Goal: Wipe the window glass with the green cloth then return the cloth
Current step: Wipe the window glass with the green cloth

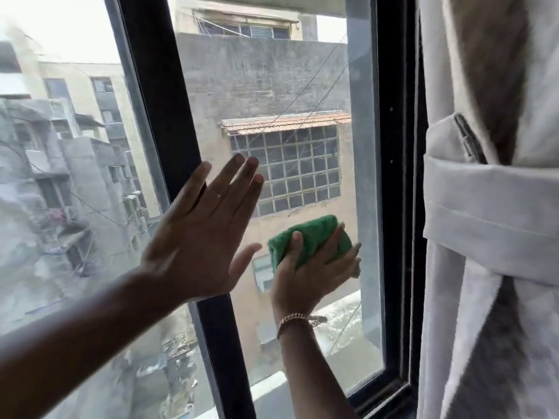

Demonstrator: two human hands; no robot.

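A folded green cloth is pressed flat against the right window pane, low and toward its right side. My right hand, with a gold bracelet at the wrist, grips the cloth from below with fingers spread over it. My left hand is open, fingers extended and together, palm resting against the black centre frame bar and the glass beside it. It holds nothing.
A second pane lies left of the centre bar and looks hazy. The black outer frame borders the right pane. A pale curtain, tied back with a band, hangs at the far right. Buildings show outside.
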